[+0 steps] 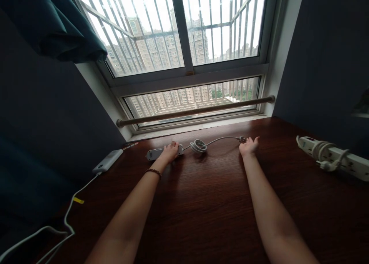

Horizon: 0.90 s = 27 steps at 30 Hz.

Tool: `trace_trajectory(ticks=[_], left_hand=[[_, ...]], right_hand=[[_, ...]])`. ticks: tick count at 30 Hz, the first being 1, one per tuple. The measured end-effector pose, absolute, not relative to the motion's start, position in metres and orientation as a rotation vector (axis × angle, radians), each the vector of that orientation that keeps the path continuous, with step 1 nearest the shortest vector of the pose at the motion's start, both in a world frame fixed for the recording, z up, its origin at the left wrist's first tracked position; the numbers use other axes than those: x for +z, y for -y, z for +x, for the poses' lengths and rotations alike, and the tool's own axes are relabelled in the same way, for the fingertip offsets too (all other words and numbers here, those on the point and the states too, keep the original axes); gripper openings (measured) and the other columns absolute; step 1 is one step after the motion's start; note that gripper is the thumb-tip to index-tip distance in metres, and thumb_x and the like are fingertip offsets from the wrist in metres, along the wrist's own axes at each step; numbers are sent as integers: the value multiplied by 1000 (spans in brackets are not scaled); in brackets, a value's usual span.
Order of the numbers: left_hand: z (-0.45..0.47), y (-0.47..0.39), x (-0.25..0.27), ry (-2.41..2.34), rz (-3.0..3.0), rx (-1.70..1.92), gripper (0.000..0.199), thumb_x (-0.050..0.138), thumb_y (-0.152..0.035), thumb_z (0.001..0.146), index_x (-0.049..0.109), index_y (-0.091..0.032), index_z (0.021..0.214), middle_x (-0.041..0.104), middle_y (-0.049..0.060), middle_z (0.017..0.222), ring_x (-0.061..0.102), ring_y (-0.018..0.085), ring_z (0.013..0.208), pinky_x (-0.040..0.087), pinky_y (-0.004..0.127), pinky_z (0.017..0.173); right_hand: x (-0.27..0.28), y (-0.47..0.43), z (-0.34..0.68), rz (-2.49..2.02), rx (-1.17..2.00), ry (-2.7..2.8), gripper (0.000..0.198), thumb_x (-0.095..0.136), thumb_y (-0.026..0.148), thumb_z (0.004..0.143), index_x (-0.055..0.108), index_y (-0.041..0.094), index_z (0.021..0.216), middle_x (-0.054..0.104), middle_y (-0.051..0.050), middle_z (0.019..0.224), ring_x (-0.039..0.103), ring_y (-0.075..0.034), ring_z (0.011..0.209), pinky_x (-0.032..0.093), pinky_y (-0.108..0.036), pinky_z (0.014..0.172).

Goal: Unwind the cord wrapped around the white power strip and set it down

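Observation:
A slim white power strip (pixel 155 154) lies on the dark wooden surface near the window. Over its right half is my left hand (pixel 170 151), fingers closed around it. From the strip's right end a grey cord runs into a small coiled bundle (pixel 198 146), then stretches right to a plug (pixel 242 139). My right hand (pixel 249 146) is turned palm up at that plug, its fingers curled against it and the thumb sticking out to the right. The fingers partly hide the plug.
A larger white power strip (pixel 346 160) wrapped in its own cord sits at the right. On the left are a white power bank (pixel 108 161) with a white cable (pixel 69 214) and a yellow tag (pixel 78 200). A rail (pixel 198 111) crosses the window; a blue curtain (pixel 63 29) hangs upper left.

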<state>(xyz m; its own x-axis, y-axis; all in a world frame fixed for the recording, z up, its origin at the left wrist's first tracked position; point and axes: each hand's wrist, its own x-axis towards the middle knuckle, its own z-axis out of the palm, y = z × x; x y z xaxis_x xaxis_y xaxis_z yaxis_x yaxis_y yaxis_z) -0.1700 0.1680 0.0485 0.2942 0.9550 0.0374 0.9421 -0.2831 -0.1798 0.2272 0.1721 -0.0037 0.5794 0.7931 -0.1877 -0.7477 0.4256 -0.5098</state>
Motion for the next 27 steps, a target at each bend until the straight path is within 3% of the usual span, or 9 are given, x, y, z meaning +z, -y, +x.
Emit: trace_trajectory(ticks=[15,20,23,27], left_hand=[[-172,-175,52,1907,-2527,64,52,45,-19,81,38,-21,132,41,18,139,38,27,128,31,53,97],[-172,-168,45,1977,-2494,-45,56,46,-32,84,32,-19,137,29,17,146,16,30,138,14,60,103],[-151,-148,33,2081,-2364,-300,58,33,-40,90,21,-15,140,16,20,150,5,31,139,12,61,104],[-92,-103,10,2241,-2096,-1501,55,36,-39,89,22,-14,137,20,17,149,18,23,138,21,41,110]], right_hand=[[-7,-172,220,-713,870,119,57,26,60,84,53,19,114,30,-9,145,35,-12,129,38,-41,100],[-5,-173,217,-750,796,125,55,26,57,86,55,17,112,38,-11,139,43,-12,123,43,-40,95],[0,-174,213,-754,739,129,51,29,55,87,56,19,111,43,-9,135,47,-10,117,46,-34,92],[4,-169,203,-756,735,140,42,36,51,87,58,21,107,55,-5,121,53,-10,107,49,-26,86]])
